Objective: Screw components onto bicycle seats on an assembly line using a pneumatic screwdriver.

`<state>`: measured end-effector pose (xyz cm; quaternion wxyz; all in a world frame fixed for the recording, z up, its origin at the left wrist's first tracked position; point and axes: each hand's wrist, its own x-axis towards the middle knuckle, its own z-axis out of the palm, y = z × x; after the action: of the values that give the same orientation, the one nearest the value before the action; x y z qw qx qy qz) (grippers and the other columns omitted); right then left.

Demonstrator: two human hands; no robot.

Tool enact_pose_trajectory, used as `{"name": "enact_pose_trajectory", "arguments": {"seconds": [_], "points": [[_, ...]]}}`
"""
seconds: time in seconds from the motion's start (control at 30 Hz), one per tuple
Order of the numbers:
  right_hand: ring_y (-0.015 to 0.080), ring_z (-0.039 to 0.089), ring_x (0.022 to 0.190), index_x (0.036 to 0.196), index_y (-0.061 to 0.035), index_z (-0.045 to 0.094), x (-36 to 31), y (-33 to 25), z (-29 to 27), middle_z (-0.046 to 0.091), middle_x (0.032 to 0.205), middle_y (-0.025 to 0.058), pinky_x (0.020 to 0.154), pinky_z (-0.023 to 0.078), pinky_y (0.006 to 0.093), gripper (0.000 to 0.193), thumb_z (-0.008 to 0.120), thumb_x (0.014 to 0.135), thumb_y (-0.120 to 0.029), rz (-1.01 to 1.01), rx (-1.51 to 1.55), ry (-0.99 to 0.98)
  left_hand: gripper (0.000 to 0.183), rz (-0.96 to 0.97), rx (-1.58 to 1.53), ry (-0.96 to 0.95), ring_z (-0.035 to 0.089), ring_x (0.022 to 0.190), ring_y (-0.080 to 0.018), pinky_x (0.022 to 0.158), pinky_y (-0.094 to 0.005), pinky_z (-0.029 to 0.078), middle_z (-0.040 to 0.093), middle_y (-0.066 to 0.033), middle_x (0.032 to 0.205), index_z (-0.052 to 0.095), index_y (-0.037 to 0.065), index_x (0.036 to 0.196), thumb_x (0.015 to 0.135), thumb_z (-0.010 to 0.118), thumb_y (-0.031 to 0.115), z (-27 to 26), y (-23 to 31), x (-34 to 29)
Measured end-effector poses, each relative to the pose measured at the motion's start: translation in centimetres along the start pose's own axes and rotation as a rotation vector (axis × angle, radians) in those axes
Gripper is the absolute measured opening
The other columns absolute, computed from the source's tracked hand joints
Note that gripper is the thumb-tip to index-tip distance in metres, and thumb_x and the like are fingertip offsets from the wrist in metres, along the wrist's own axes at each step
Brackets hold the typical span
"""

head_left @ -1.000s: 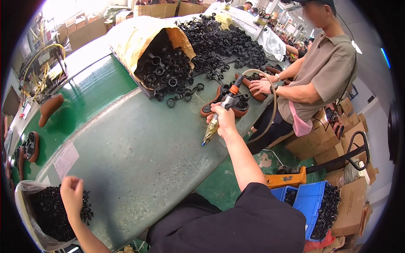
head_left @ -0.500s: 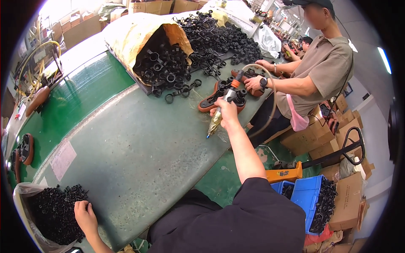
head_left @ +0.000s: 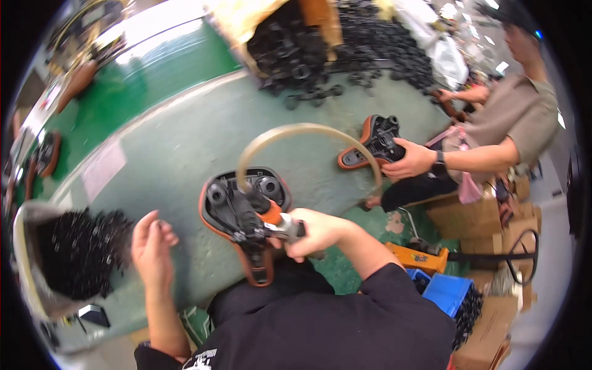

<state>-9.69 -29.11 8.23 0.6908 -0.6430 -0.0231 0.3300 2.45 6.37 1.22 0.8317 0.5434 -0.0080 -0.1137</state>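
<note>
My right hand (head_left: 317, 233) is wrapped round a pneumatic screwdriver (head_left: 280, 223) with an orange collar and a pale curved air hose. Under the tool lies an upside-down bicycle saddle (head_left: 213, 213), brown-rimmed with a black underside, its narrow nose over the table edge toward me. Whether my right fingertips also touch the saddle is hidden. My left hand (head_left: 153, 246) is raised beside a clear bag (head_left: 28, 246) of small black screws (head_left: 80, 253). Its fingers are curled together round something small and dark, too blurred to name.
A co-worker's hand (head_left: 412, 159) holds a second saddle (head_left: 370, 145) at the table's right. Black clamp parts (head_left: 287, 52) spill from a paper sack (head_left: 231, 18) at the back. A yellow pallet jack (head_left: 419, 258) and blue crate (head_left: 445, 295) stand on the floor at right.
My right hand has come back toward me with the screwdriver, and a saddle now lies near my lap. My left hand has lifted from the screws. The view has shifted.
</note>
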Motion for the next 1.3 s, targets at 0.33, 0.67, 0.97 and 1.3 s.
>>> {"name": "enact_pose_trajectory", "arguments": {"seconds": [0.33,0.67,0.97,1.3], "points": [[0.0236,0.068,0.070,0.112,-0.0042,0.053,-1.4,-6.3,5.0,0.066,0.103,0.0211,0.069,0.059,0.0407,0.034,0.074,0.085,-0.003,-0.866,0.298,0.362,0.024,-0.131,-0.315,-0.319,0.071,0.083,-0.0183,0.076,-0.0328,0.061,0.073,-0.0153,0.106,0.069,-0.004,0.127,0.106,0.061,0.003,3.1,0.2,-6.3],[0.0200,0.068,0.070,0.117,-0.0079,0.046,3.0,-8.5,7.6,0.059,0.106,0.0124,0.068,0.058,0.0379,0.028,0.062,0.094,-0.007,-1.229,0.029,0.097,0.025,-0.125,-0.362,-0.537,0.073,0.084,-0.0206,0.076,-0.0332,0.062,0.073,-0.0171,0.107,0.072,-0.005,0.125,0.101,0.066,-0.004,6.8,-0.6,-6.1],[0.0213,0.069,0.067,0.116,-0.0075,0.048,2.9,-8.7,6.9,0.062,0.104,0.0129,0.066,0.060,0.0382,0.030,0.067,0.093,-0.006,-1.210,0.012,0.009,0.033,0.103,-0.085,-0.750,0.074,0.097,-0.0281,0.089,-0.0413,0.061,0.073,-0.0164,0.115,0.073,-0.003,0.124,0.094,0.079,0.009,6.1,0.5,-3.7],[0.0190,0.065,0.074,0.128,-0.0094,0.049,3.1,-9.8,5.8,0.057,0.110,0.0118,0.073,0.055,0.0399,0.032,0.060,0.098,-0.011,-1.189,-0.244,0.199,0.054,0.465,0.583,-0.525,0.066,0.122,-0.0278,0.108,-0.0392,0.050,0.072,-0.0144,0.125,0.068,0.001,0.128,0.077,0.089,0.001,4.3,-2.3,4.6]]}}
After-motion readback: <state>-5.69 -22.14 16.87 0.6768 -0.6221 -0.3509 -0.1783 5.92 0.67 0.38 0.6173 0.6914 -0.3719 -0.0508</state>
